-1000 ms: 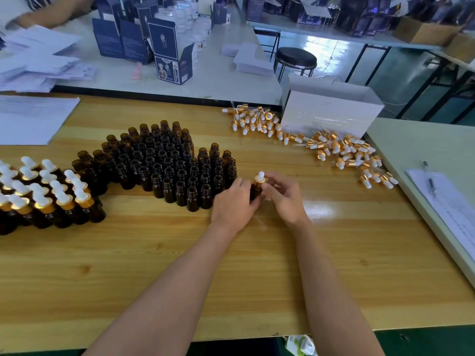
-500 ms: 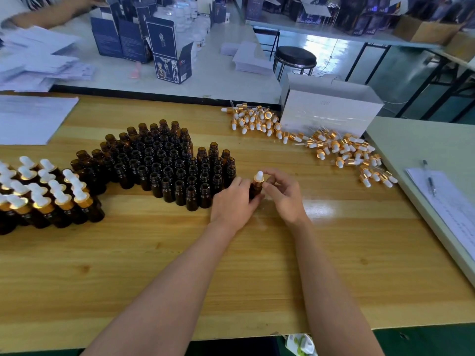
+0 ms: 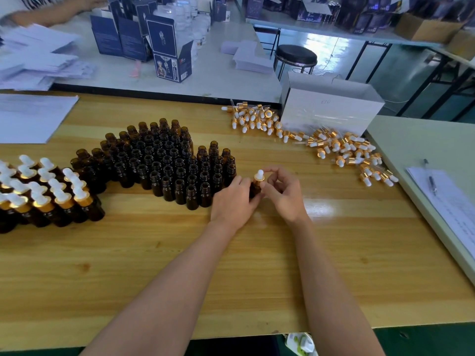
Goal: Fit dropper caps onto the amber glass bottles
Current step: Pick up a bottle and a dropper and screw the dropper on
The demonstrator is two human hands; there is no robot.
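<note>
Box: the open white cardboard box (image 3: 331,111) hides its inside from me; loose gold-collared dropper caps (image 3: 334,147) lie beside it.
Bottles: I see uncapped amber glass bottles (image 3: 167,163) clustered upright on the wooden table (image 3: 231,265).
Held bottle: one small amber bottle (image 3: 255,190) stands just right of the cluster, gripped by my left hand (image 3: 235,199).
Cap: my right hand (image 3: 282,194) pinches its white-bulbed gold cap (image 3: 259,176).

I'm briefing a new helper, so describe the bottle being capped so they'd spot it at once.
On the wooden table, find the big cluster of open amber bottles. At its right edge the left hand grips one bottle while the right hand pinches its dropper cap. Its neighbours are all uncapped.
</note>
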